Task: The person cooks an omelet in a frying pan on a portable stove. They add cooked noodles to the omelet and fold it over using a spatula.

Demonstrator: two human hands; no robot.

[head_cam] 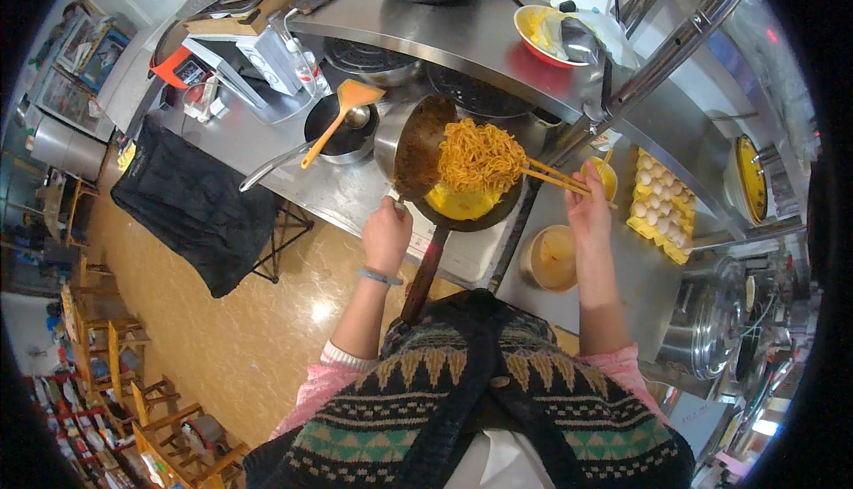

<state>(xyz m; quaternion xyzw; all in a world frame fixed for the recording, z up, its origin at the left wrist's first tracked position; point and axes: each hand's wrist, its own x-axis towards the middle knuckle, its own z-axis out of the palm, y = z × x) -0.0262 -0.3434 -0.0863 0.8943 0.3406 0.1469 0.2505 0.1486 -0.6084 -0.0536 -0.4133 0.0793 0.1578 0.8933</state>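
My left hand (386,232) grips the edge or short handle of a metal wok (418,149), tipped on its side over a dark frying pan (501,217). A mass of browned noodles (481,154) lies at the wok's mouth, above a yellow sheet of egg (460,204) in the pan. In my right hand (590,206) are wooden chopsticks (556,178), their tips against the noodles. The pan's long dark handle (426,272) points toward my body, untouched by either hand.
Left of the wok, an orange spatula (342,119) rests across a small dark pot (320,130). To the right are a paper-like bowl (554,259), a yellow bowl (608,186) and a tray of eggs (662,202). A metal shelf post (660,42) slants overhead. Black cloth (193,202) covers a folding stand.
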